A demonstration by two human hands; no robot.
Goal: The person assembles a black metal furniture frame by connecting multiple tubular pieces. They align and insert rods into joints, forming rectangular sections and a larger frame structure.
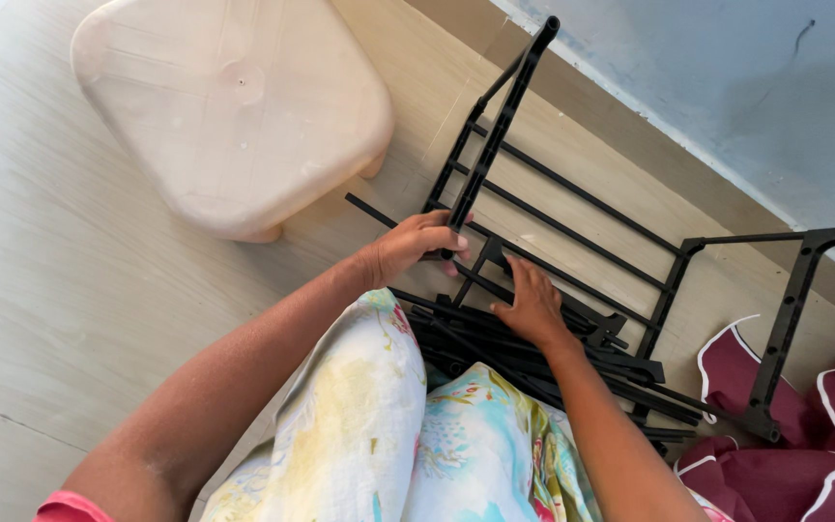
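While I look down over flowered fabric [359,425] across the knees, I see the left hand [416,246] with its grip wrapped tight around an upright side bar of a black plastic rack frame [572,227], which stands tilted on the pale wood-look floor [31,290] near the blue wall [727,87]. The right hand [533,304] lies flat, fingers spread wide, pressing on a pile of loose black rack parts [533,353] lying on the floor just in front of the knees; it clasps nothing. A beige plastic stool [234,106] sits beyond the left hand, and a maroon cloth with white trim [823,425] lies beside the frame's far end
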